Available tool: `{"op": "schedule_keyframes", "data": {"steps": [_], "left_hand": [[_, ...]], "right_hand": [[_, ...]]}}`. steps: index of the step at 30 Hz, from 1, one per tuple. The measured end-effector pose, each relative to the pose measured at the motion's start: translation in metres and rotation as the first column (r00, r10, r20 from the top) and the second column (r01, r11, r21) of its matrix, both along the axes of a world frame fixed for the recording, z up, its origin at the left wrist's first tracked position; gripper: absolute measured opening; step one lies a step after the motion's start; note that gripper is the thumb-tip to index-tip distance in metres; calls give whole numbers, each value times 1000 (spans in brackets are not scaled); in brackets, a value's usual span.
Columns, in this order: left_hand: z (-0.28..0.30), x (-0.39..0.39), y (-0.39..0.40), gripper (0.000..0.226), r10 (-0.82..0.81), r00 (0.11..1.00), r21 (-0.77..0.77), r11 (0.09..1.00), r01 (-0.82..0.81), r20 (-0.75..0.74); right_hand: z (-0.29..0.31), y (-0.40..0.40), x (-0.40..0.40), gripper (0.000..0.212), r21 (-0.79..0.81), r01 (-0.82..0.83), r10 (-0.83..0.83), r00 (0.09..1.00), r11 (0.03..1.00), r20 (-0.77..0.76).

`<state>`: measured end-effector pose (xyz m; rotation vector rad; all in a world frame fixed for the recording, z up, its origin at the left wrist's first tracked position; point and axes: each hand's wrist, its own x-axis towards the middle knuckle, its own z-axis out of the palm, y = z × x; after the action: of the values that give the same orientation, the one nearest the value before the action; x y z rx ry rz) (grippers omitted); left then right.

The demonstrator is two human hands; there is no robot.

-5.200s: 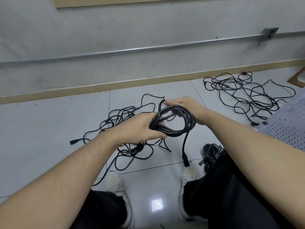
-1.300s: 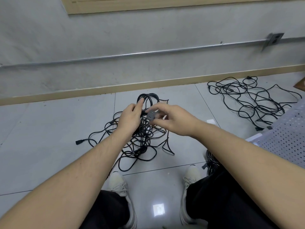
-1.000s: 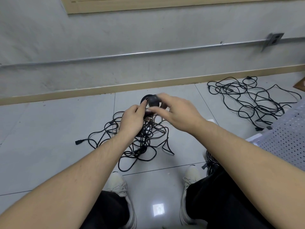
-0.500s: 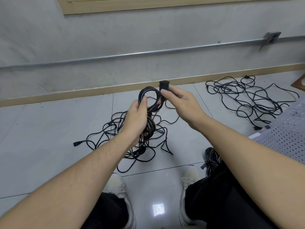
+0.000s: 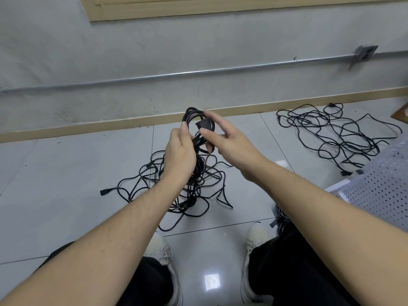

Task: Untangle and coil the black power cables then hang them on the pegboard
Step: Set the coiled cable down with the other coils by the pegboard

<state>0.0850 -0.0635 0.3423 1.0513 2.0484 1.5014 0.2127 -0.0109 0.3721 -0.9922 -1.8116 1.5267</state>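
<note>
Left hand (image 5: 180, 154) grips the upright coiled cable (image 5: 194, 120); right hand (image 5: 229, 140) pinches its plug (image 5: 202, 125).

A black coiled cable (image 5: 194, 131) stands upright as a narrow bundle of loops, held up off the floor; its blocky plug (image 5: 202, 125) sits against the loops near the top, possibly tucked through them, though fingers hide that. Below it, at 6 o'clock, a loose black tangle (image 5: 176, 184) sprawls on the tiles, 1 connector end (image 5: 106, 191) trailing out at 9 o'clock. A second spread-out tangle (image 5: 331, 133) lies at 3 o'clock by the wall. The white perforated pegboard (image 5: 379, 191) lies at 4 o'clock.
</note>
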Motion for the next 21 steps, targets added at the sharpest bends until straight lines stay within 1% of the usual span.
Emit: {"op": "schedule_keyframes", "data": {"steps": [2, 4, 5, 8, 9, 11, 13, 15, 16, 18, 21], "left_hand": [[2, 0, -1, 43, -19, 999, 25, 999, 20, -29], [2, 0, -2, 41, -60, 996, 48, 997, 63, -64], [-1, -2, -2, 41, -91, 992, 53, 994, 96, -83], [-7, -8, -2, 43, -240, 965, 32, 969, 245, -103], [-8, -8, -3, 45, -292, 949, 8, 956, 295, -116], [-8, -7, -4, 44, -357, 928, -7, 933, 359, -104], [-7, -4, -3, 35, -378, 924, 11, 925, 379, -54], [-5, -2, -2, 24, -406, 914, -26, 914, 406, -12], [-3, -2, -1, 25, -419, 908, -56, 906, 419, 8], [-3, -2, 0, 36, -428, 903, -83, 899, 429, 29], [-3, 1, 0, 47, -421, 907, -118, 901, 417, -11]], "right_hand": [[1, 4, 1, 54, -74, 36, -36, 999, 997, -2], [0, 9, 3, 62, -207, 34, -26, 999, 978, 41], [1, 11, 6, 59, -268, 17, 3, 997, 963, 72], [3, 17, 15, 30, -398, -52, 106, 988, 916, 115], [3, 18, 19, 27, -442, -52, 114, 987, 896, 117], [0, 21, 24, 37, -491, -34, 107, 987, 870, 121], [-1, 22, 27, 41, -459, -9, 89, 984, 888, 152], [-1, 20, 28, 30, -357, 21, 55, 978, 934, 203], [-1, 19, 27, 24, -297, 41, 27, 975, 954, 221], [-3, 19, 27, 21, -205, 88, -42, 974, 975, 223], [-6, 24, 25, 25, -157, 131, -95, 971, 979, 219]]}}
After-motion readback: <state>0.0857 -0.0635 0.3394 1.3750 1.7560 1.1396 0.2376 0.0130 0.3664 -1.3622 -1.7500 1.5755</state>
